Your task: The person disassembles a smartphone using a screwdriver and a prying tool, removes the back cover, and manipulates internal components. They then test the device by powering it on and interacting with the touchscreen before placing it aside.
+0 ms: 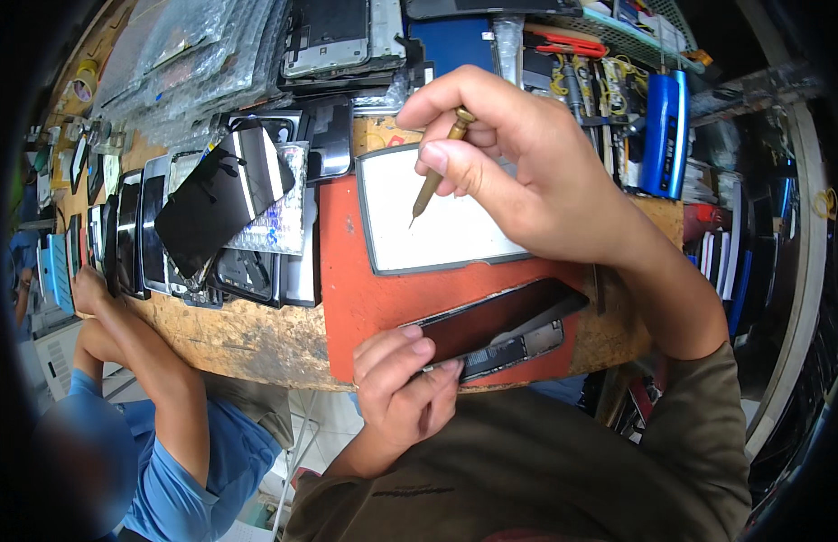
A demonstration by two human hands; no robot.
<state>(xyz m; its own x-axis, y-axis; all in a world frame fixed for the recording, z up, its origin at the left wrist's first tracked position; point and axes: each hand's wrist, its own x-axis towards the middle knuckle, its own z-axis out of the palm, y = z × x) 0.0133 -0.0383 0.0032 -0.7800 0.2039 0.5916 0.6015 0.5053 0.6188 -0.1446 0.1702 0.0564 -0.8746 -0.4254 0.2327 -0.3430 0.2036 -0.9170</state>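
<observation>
My left hand [403, 384] grips one end of a smartphone at the bench's near edge. The phone's dark screen [496, 318] is lifted away from its body [505, 354], and the inside with a dark battery shows between the two. Above a white pad, my right hand [527, 163] pinches a thin brass-coloured screwdriver [434, 176] between thumb and fingers. Its fine tip points down and to the left, apart from the phone. The white pad [437, 230] has a grey rim and lies on a red mat [351, 298].
Left of the mat, a loose black phone screen [222, 194] tops a stack of phones. Bubble-wrapped packs [180, 63] pile up at the far left. A blue box [661, 135] and several tools stand right. At the left, a co-worker's hand [89, 291] touches the bench edge.
</observation>
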